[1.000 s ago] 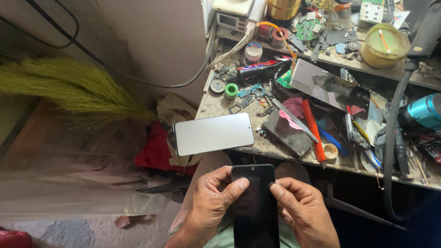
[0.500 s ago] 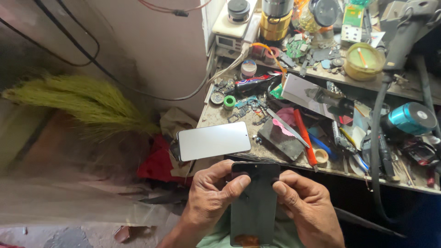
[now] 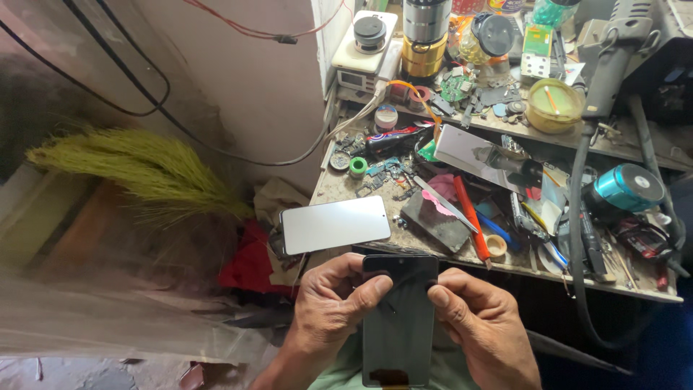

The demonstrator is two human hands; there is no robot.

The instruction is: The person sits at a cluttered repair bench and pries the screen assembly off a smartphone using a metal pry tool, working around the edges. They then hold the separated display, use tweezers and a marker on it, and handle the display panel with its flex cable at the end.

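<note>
The phone screen panel (image 3: 399, 321), low in the middle of the frame, looks like dark glossy glass. Above it, the white panel (image 3: 335, 224) has a smooth, slightly shiny face. The workbench top (image 3: 339, 189) is rough, dusty and stained. At left, the broom (image 3: 137, 170) is dry matt straw.

A flat black phone screen (image 3: 399, 321), dark and glossy, stands lengthwise just below the cluttered tabletop's (image 3: 339, 189) front edge, pinched near its top corners.

Dark phone screen (image 3: 399, 318) upright in both hands; pale rectangular screen (image 3: 335, 224) on bench edge.
</note>
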